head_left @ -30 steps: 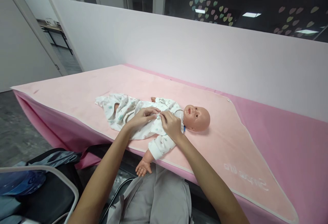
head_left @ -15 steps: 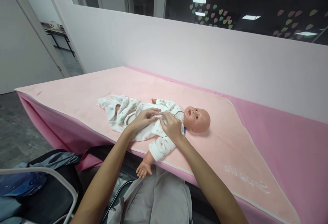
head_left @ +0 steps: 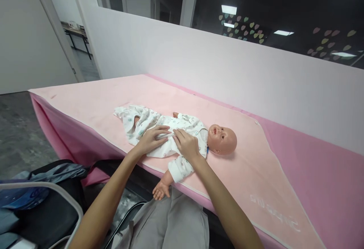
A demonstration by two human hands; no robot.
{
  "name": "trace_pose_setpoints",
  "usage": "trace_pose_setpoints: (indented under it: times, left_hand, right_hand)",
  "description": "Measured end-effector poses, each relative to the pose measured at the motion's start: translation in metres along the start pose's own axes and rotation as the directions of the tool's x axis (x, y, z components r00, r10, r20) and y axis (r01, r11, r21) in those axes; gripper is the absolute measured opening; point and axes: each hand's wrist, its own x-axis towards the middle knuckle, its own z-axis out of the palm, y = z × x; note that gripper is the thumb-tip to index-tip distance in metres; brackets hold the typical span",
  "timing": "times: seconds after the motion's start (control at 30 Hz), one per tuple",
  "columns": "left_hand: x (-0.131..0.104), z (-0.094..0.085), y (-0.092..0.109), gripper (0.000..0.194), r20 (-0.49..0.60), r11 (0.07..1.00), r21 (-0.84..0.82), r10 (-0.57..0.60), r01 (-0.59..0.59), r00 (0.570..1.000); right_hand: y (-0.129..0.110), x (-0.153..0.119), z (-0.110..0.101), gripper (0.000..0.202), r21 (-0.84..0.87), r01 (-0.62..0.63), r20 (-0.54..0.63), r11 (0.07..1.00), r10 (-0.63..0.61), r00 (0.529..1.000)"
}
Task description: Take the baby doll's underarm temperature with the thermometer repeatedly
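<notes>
A baby doll [head_left: 222,139] lies on its back on the pink padded table [head_left: 241,177], head to the right and mouth open. It wears a white printed outfit [head_left: 163,151]; one doll arm hangs over the front edge. My left hand [head_left: 153,139] is at the outfit's front over the belly, thumb and fingers closed on a fold of the cloth. Just right of it, my right hand [head_left: 186,142] rests on the chest part with bent fingers on the cloth; whether it pinches anything is hidden.
A chair [head_left: 59,211] with a bluish cloth and a blue plastic item stands at lower left. Behind the table runs a white wall [head_left: 227,78] with a dark window above. A doorway opens at the upper left.
My hands have moved slightly apart, the left one toward the doll's legs. The fingertips that nearly met are now separated by a strip of cloth. The whole view has shifted a little.
</notes>
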Motion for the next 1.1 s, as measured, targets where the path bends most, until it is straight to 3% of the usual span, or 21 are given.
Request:
trace_pose_setpoints:
  times: [0.13,0.2,0.5,0.9,1.1]
  left_hand:
    - [0.001,0.003,0.004,0.027,-0.037,1.000,-0.002,0.020,-0.020,0.999]
    - [0.000,0.005,0.005,0.026,-0.064,1.000,0.001,0.010,-0.010,0.998]
    - [-0.001,0.012,0.003,0.024,-0.107,0.999,0.041,-0.018,0.022,0.994]
    - [-0.001,0.012,0.006,0.021,-0.121,0.994,-0.105,-0.035,0.023,0.992]
    - [0.001,0.013,0.007,0.022,-0.119,0.996,-0.074,-0.051,0.042,0.992]
  right_hand:
    - [-0.005,0.002,0.001,0.014,0.091,-0.192,-0.013,0.977,0.194,0.981]
    - [-0.006,0.002,0.002,0.010,0.121,-0.225,-0.037,0.967,0.231,0.972]
    - [-0.005,-0.004,0.007,0.016,0.172,-0.145,-0.174,0.974,0.175,0.969]
    - [-0.005,-0.003,0.005,0.015,0.114,-0.157,-0.156,0.981,0.173,0.972]
    - [-0.005,-0.002,0.004,0.015,0.107,-0.162,-0.130,0.981,0.175,0.976]
